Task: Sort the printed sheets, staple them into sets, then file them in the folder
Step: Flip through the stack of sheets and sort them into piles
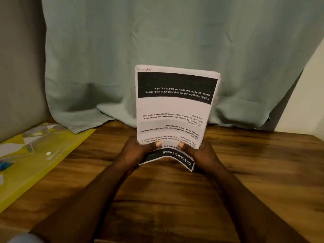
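Head cam: I've got the stack of printed sheets (175, 109) held upright over the wooden table (175, 199), approx centre, print upside down to me. My left hand (138, 151) and right hand (201, 151) both grip its lower part, fingers curled round the back, thumbs pressed on the front pg. The bottom edge curls toward me w/ "DRESSING TABLE" on a black band. The yellow folder (35, 155) lies flat at the table's left, well apart from the sheets. A small blue item (4, 164) sits on it; can't tell what. Grey-green cloth (157, 41) hangs behind.
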